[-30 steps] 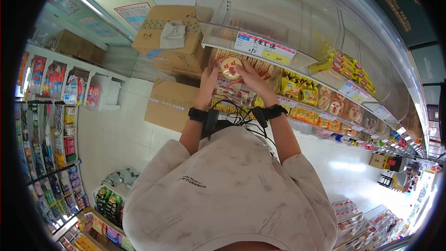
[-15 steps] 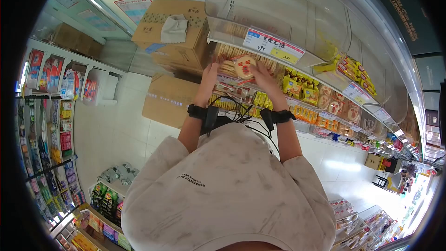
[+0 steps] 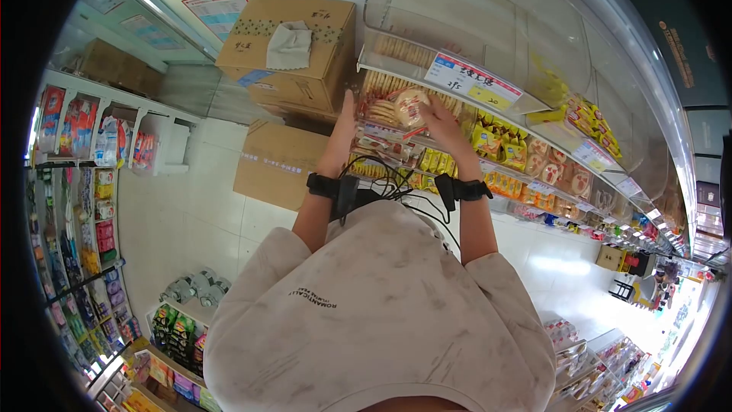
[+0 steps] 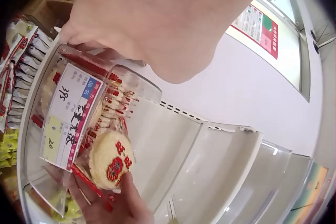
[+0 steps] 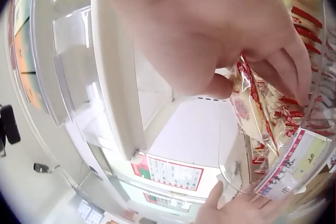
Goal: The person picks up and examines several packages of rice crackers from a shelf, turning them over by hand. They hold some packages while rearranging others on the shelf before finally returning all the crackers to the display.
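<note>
My right hand (image 3: 446, 128) pinches a rice cracker packet (image 3: 412, 107) between thumb and fingers. The packet is clear with red print and a red sealed edge, and its round pale cracker shows in the left wrist view. It stands at the front of a row of similar packets (image 3: 375, 112) in the clear-fronted shelf bin. My left hand (image 3: 345, 128) is at the bin's left end, thumb raised and fingers extended, holding nothing. In the left wrist view, the left hand's fingertips are partly hidden behind the wrist and palm.
A handwritten price label (image 3: 473, 80) hangs on the clear upper shelf front. Yellow snack packs (image 3: 499, 143) line the shelf to the right. Left of the shelf stand a cardboard box (image 3: 286, 53) with a grey cloth (image 3: 290, 44) on top and another carton (image 3: 278, 164) below. Cables run between my wrists.
The cracker packet, earlier between both hands, has shifted right with my right hand. My left hand has come away from it toward the bin's left end. The head view has turned slightly.
</note>
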{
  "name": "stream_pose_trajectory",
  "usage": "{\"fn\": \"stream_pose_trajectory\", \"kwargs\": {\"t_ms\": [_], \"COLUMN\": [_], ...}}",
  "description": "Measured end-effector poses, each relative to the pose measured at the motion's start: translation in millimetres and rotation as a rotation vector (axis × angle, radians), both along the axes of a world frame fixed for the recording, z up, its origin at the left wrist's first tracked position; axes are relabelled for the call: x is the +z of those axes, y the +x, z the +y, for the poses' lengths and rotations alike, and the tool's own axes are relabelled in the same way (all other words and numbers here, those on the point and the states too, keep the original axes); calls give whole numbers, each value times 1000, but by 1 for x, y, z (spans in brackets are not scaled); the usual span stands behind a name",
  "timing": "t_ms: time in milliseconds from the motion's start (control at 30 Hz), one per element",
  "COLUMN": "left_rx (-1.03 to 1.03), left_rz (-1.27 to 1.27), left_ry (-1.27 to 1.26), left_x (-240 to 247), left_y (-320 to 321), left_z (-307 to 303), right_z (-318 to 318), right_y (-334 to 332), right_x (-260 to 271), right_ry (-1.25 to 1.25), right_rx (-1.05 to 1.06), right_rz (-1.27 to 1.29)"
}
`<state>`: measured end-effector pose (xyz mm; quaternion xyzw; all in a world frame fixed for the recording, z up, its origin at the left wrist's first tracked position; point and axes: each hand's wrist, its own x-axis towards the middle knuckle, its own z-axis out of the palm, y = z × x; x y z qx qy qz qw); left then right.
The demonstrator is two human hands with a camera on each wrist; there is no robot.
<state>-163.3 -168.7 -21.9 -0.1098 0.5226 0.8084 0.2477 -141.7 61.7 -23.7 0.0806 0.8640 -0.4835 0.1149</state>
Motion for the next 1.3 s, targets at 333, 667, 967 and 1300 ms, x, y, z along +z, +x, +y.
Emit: {"fn": "stream_pose_trajectory", "kwargs": {"t_ms": [333,667,967,1300], "left_rx": [-191,-80,-167,-176], "left_rz": [30,184,210,322], "left_ry": [43,-57,-164,-289], "left_x": [3,16,-106,-117], "left_y": [-5,1,-29,-31], "left_z": [-16,-10,-10,-1], "right_z": [-19,-31,-16,-11], "right_y": [-6,-16,14,45], "right_x": [2,-3,37,39], "right_ry": [-556,-573,-192,578], "right_rx": [-210,-211,-311,63], "right_rz": [-166,-214,-46,231]}}
